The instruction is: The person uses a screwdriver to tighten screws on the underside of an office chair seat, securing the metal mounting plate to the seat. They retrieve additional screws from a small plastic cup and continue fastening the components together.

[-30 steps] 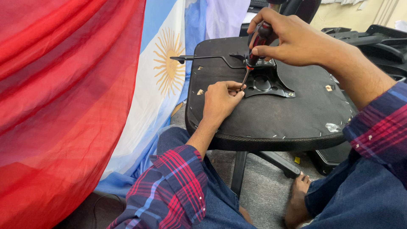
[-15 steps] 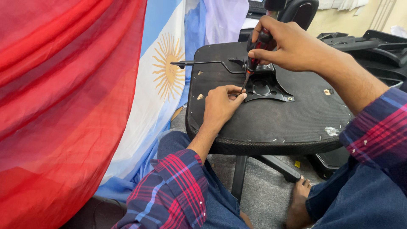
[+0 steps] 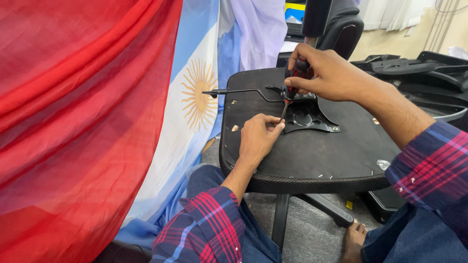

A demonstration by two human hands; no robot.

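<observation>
Plate: black metal plate lies flat at the middle of the upturned seat, a thin lever running out to its left.
Progress: screwdriver tip stands at the plate's near-left corner; that screw seems in work, the rest cannot be judged.
Right hand: right hand wrapped round the red-black handle, far side.
Left hand: left hand pinched narrow at the tip, steadying it.
Surroundings: red cloth and sun flag at left.
</observation>
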